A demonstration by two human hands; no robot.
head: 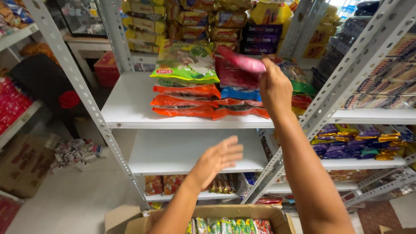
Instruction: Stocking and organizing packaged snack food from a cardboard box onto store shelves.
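My right hand (274,89) is raised at the white shelf (130,110) and grips a pink snack packet (240,60) above a stack of flat packets. That stack has a green packet (185,63) on top, orange packets (186,102) below and a blue packet (239,93) beside them. My left hand (218,159) hovers lower, fingers spread and holding nothing, in front of the bare middle shelf (173,151). Below my arms an open cardboard box (208,214) holds several colourful packets.
Grey perforated metal uprights (93,108) frame the shelves. Purple and yellow packets (359,141) lie on the right-hand rack. Yellow and purple boxes (225,24) are stacked behind. Small cartons (76,151) are scattered on the floor at left, near a brown box (21,167).
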